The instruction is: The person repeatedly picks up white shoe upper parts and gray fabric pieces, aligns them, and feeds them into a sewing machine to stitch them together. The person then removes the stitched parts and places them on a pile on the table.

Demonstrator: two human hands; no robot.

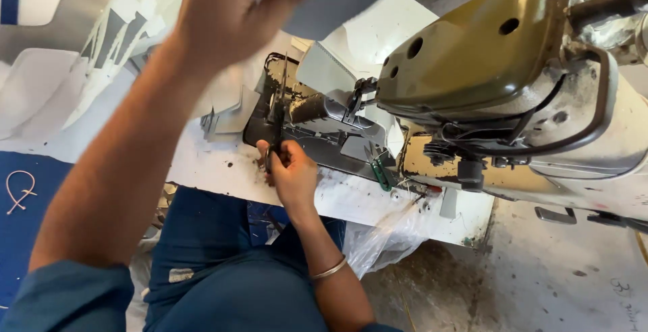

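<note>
Packages: one crumpled clear plastic bag (383, 234) is seen lower centre of the frame, hanging off the white table edge (351, 203).
Labels: none observed.
Signs: none observed.
Screens: none observed.

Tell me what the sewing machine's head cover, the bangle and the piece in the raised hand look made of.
Sewing machine head cover: painted metal by the look, olive, semi-gloss, chipped and grimy. Bangle on the right wrist: thin metal, silvery sheen. Grey piece pinched in the left hand: probably fabric or synthetic sheet, matte; blur leaves it open. The right hand holds dark scissors, likely steel.
</note>
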